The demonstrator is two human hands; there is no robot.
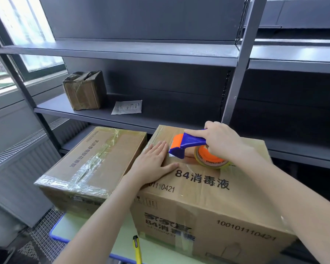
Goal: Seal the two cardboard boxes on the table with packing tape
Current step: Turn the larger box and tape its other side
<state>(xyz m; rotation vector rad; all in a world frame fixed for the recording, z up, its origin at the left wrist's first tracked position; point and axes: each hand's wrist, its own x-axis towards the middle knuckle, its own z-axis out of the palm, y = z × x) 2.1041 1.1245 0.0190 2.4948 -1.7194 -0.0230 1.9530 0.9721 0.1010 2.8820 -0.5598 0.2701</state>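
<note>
Daylit window [17,35] at far left, with grey metal shelving [122,52] across the whole back. On the middle shelf, toward the left: small taped carton [84,90], upright, and just right of it a flat white packet [127,107]. Below, on a pale green table [69,229] with a blue edge: left cardboard box [88,168], flaps closed, clear tape wrinkled along its top seam and over the near corner. Near the table's front edge, a yellow utility knife [137,248].

Right cardboard box [208,206] close beside the left one; touching or not, cannot tell. Left hand [154,162] laid flat on its top near the left edge, fingers straight and together, thumb spread, pressing down. Just right of those fingertips, blue and orange tape dispenser [187,143], nose down on the box top, roll of clear tape [208,159] with an orange core behind it. Right hand [221,141] clamped round the dispenser's handle, index finger stretched along its top.
</note>
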